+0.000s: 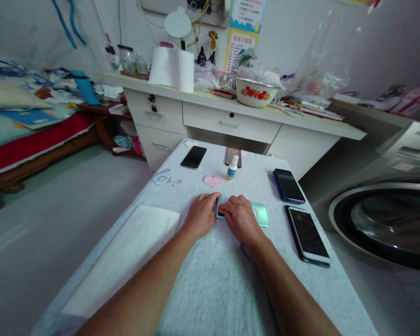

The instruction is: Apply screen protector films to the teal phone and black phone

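A shiny mint-green phone (261, 214) lies face down on the cloth-covered table, its dark camera end to the left. My left hand (202, 215) grips that left end, thumb along the far corner. Over the camera end, my right hand (241, 215) has its fingers bent and pressed together against the phone's back. Whatever the right fingertips may pinch is hidden. Beyond both hands stands a small white spray bottle (232, 169) with a blue and yellow label. A white folded cloth or paper (133, 252) rests left of my left forearm.
A black phone (193, 157) lies at the far left, and a brownish phone (228, 156) sits behind the bottle. Stacked phones (290, 186) and a white-framed phone (308, 235) line the right edge. A desk (227, 119) stands beyond, a washing machine (388, 163) at right.
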`<action>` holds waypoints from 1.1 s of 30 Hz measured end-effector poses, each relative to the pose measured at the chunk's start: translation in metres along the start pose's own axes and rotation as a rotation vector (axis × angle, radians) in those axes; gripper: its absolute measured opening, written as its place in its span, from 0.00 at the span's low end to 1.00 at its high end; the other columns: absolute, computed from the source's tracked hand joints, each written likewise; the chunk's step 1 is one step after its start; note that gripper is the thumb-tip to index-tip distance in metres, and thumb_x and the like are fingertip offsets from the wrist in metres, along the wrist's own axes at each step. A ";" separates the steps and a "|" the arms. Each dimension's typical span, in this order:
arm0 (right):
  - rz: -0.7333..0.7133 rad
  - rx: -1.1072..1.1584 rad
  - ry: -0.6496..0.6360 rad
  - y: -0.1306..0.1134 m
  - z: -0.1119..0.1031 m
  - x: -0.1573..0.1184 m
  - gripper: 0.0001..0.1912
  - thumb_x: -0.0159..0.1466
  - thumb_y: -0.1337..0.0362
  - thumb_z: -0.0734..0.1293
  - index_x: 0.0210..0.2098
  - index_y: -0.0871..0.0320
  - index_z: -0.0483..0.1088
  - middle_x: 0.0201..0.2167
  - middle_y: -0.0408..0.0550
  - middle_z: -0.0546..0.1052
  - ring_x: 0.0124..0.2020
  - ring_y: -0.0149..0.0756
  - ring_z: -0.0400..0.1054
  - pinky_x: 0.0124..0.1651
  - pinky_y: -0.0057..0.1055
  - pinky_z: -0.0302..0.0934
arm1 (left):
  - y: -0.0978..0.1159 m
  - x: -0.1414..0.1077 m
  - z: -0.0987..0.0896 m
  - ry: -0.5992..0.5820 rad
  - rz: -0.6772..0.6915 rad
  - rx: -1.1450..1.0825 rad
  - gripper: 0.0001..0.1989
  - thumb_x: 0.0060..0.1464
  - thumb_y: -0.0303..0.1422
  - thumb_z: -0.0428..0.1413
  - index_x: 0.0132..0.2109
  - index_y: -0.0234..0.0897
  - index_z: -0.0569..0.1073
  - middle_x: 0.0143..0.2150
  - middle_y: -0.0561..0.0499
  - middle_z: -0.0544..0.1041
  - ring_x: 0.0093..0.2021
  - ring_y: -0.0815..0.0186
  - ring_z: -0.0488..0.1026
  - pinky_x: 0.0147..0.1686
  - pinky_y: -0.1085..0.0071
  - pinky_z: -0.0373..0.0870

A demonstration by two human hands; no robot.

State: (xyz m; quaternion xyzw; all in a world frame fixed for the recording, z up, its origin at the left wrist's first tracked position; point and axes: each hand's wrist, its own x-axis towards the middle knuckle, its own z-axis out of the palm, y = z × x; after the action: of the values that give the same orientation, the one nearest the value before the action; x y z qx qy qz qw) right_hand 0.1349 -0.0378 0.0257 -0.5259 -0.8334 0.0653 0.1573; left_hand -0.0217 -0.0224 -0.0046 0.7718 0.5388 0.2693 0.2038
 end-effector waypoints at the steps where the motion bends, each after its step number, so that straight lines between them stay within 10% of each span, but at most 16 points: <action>1: -0.005 0.000 0.001 -0.001 0.000 0.001 0.11 0.68 0.67 0.62 0.39 0.51 0.77 0.33 0.47 0.72 0.37 0.36 0.59 0.43 0.33 0.49 | 0.000 0.000 0.000 0.002 0.000 0.001 0.29 0.49 0.18 0.46 0.58 0.38 0.67 0.55 0.45 0.74 0.57 0.59 0.67 0.59 0.59 0.63; 33: -0.070 0.133 -0.067 0.021 -0.016 -0.018 0.11 0.62 0.73 0.65 0.31 0.53 0.78 0.30 0.44 0.76 0.34 0.33 0.62 0.41 0.31 0.51 | -0.002 0.000 0.001 0.014 0.008 0.004 0.31 0.47 0.18 0.47 0.58 0.39 0.67 0.55 0.46 0.73 0.58 0.61 0.66 0.60 0.60 0.61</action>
State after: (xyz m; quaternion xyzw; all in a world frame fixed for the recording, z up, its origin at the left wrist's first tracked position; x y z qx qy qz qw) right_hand 0.1653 -0.0460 0.0312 -0.4823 -0.8498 0.1326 0.1659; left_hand -0.0223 -0.0216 -0.0070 0.7725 0.5375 0.2744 0.1976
